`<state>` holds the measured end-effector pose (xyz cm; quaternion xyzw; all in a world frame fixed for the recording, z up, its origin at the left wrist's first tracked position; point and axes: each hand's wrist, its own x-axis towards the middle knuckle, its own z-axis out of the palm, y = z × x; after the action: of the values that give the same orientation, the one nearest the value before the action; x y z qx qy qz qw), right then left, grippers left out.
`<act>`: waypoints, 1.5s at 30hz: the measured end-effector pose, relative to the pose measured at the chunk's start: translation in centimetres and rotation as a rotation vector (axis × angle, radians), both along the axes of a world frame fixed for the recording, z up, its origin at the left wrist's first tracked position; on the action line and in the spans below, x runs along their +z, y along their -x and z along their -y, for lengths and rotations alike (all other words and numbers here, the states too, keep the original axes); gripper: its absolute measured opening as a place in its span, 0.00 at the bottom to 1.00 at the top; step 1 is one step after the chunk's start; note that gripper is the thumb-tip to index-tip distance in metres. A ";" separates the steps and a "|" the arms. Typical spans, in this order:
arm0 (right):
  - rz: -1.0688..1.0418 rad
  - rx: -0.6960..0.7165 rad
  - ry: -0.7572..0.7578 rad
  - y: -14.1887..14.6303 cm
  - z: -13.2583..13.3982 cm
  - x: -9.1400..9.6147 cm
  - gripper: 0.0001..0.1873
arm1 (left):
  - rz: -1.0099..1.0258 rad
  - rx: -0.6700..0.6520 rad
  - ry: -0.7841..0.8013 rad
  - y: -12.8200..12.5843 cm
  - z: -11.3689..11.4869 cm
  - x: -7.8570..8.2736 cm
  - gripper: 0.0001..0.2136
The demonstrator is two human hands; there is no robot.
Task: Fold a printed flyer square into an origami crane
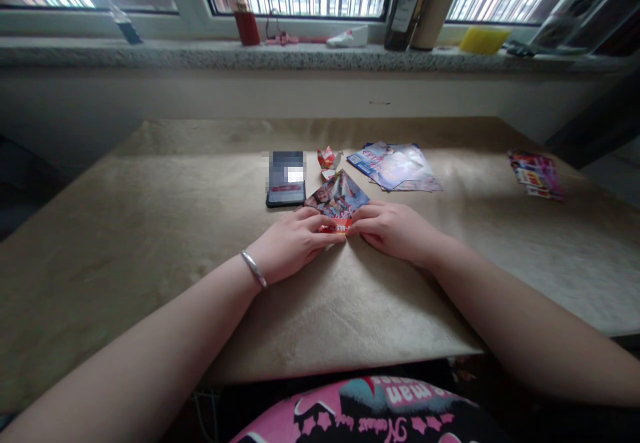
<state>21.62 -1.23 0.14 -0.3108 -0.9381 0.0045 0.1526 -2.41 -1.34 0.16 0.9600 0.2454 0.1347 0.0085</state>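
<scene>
A square of printed paper [339, 193] with a colourful picture lies on the table, one corner pointing away from me. My left hand [297, 241], a silver bangle at its wrist, has its fingers closed on the paper's near left part. From the other side, my right hand [397, 229] pinches the near right edge, its fingertips close to the left ones. Between them shows a red and orange strip with lettering. The fingers partly hide the near corner. Just beyond the paper stands a small folded red paper shape [327, 158] with upright points.
A phone [287, 193] lies just left of the paper. Several printed sheets [395, 165] are stacked at the back right, and more printed papers [536, 175] lie far right. Behind the table [150, 229], a stone windowsill [200, 54] carries a jar [407, 9] and a yellow sponge-like block [484, 40].
</scene>
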 end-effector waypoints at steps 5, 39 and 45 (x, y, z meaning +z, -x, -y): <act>-0.028 0.032 -0.034 0.7 -0.1 -0.2 0.13 | -0.011 0.042 -0.040 -0.4 0.3 -0.1 0.14; -0.044 0.024 -0.050 0.2 0.0 -0.2 0.12 | -0.097 -0.008 0.085 0.9 -0.5 1.5 0.11; -0.031 0.011 -0.049 0.1 0.0 -0.3 0.12 | -0.128 -0.006 0.122 1.0 -0.5 2.0 0.11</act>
<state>21.53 -1.22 -0.13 -0.3015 -0.9372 -0.0127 0.1747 -3.37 -0.88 2.18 0.9651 0.2501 0.0578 0.0517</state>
